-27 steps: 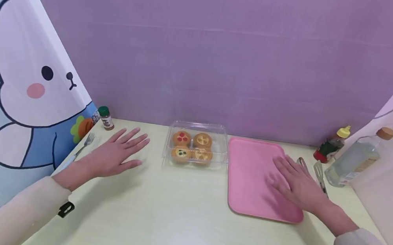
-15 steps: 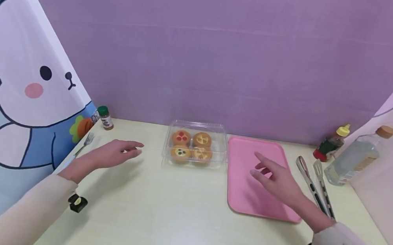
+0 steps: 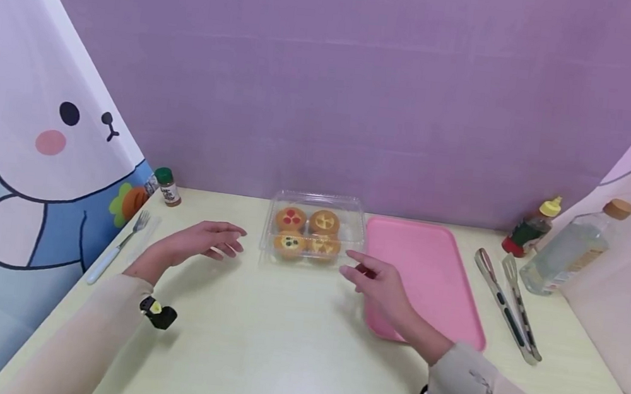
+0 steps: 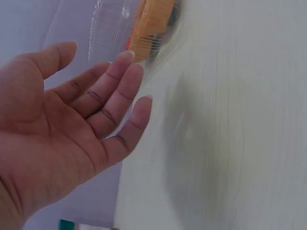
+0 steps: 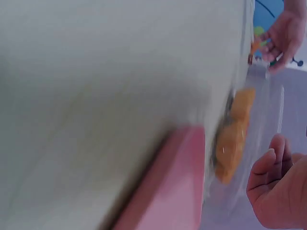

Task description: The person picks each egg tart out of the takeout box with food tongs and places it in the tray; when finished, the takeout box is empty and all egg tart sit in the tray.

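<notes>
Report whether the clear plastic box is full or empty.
Full: four round golden-brown pastries sit inside the clear plastic box, two by two.

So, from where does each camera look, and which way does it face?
Head: on the person's head, facing forward and down at the table, container and pink tray; left hand, right hand and both sleeves show.
Left wrist: on that wrist, facing the container and table; the left hand shows, palm side.
Right wrist: on that wrist, facing the pink tray's corner and container; the right hand shows, the left hand beyond.
Both wrist views share the container and left hand.
</notes>
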